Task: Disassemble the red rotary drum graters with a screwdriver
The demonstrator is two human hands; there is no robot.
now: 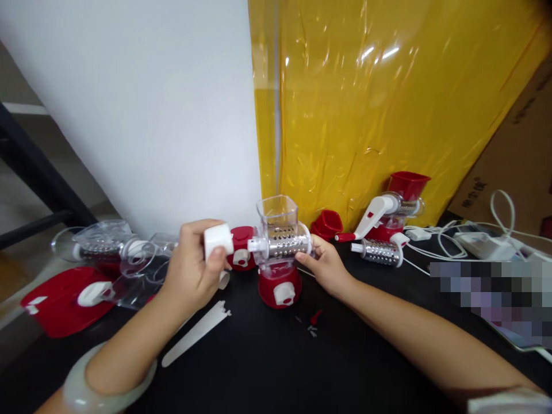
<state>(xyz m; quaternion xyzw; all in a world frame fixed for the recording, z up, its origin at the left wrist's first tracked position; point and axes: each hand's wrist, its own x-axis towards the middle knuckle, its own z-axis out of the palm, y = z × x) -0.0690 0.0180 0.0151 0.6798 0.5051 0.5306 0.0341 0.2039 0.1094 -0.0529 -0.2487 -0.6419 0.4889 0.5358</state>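
Note:
In front of me stands a rotary drum grater with a clear hopper [278, 211], a metal grating drum [288, 244] lying sideways and a red suction base [279, 292] with a white knob. My right hand [326, 265] pinches the drum's right end between thumb and fingers. A white shaft end [257, 245] sticks out of the drum on the left. My left hand [195, 264] grips a white cylindrical plastic piece [218, 241], held just left of that shaft and apart from it. My palm hides part of this piece.
Clear grater parts [103, 247] and a large red base [64, 299] lie left. A white strip [196, 333] and small red scraps [316, 316] lie on the black table [276, 368]. Another grater with a crank [375, 215], a loose drum [382, 253] and white cables [451, 241] stand right.

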